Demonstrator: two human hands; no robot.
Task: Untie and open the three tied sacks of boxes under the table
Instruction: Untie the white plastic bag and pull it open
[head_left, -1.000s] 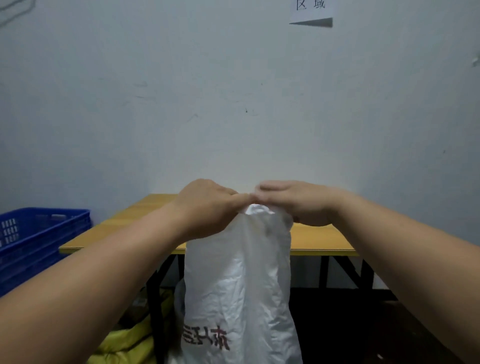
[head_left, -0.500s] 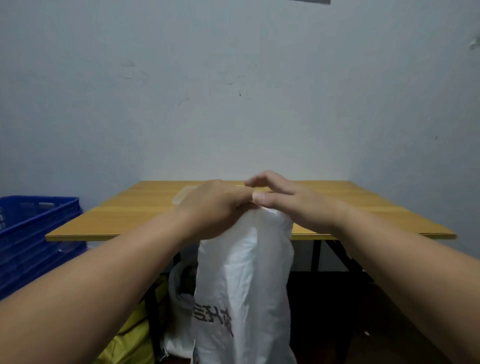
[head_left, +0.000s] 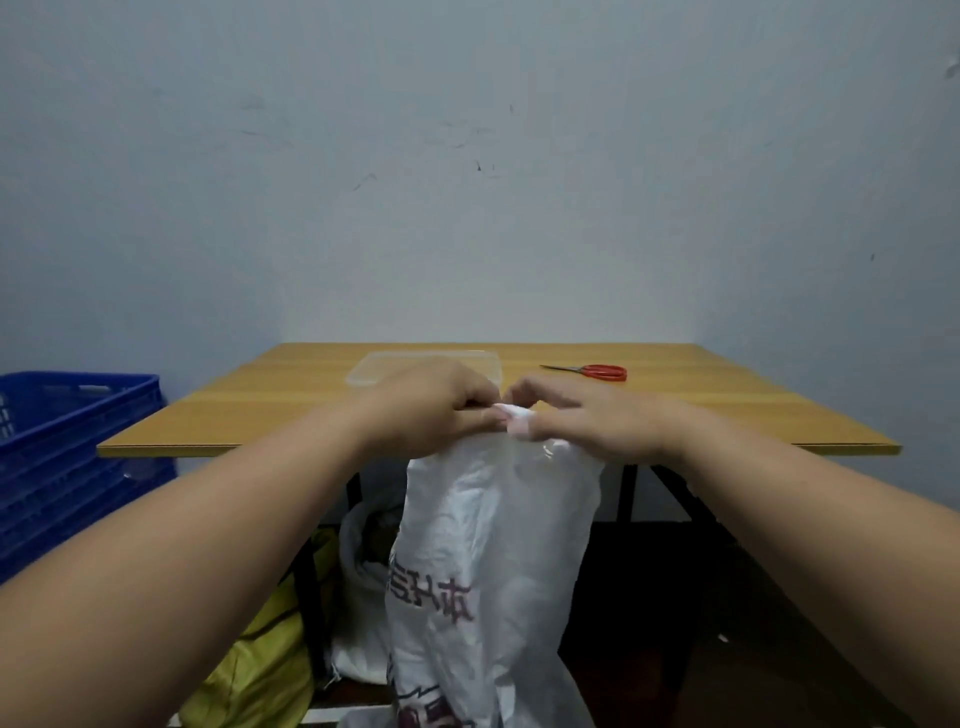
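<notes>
A tall white woven sack (head_left: 493, 571) with dark printed characters stands upright in front of the wooden table (head_left: 727, 415). Its top is gathered into a white knot (head_left: 517, 418). My left hand (head_left: 431, 410) and my right hand (head_left: 587, 421) meet at that knot, and the fingers of both pinch it. Behind the sack, under the table, sit another white sack (head_left: 363, 597) and a yellow-green sack (head_left: 265, 670). Whether those two are tied is hidden.
Red-handled scissors (head_left: 589, 370) and a clear plastic lid (head_left: 415, 366) lie on the tabletop. A blue plastic crate (head_left: 67, 447) stands at the left. Black table legs (head_left: 628, 493) frame the dark floor under the table. A grey wall rises behind.
The camera has tilted down, showing more of the tabletop and the scissors. Both hands stay at the sack's top, and the white knot now shows between the fingertips.
</notes>
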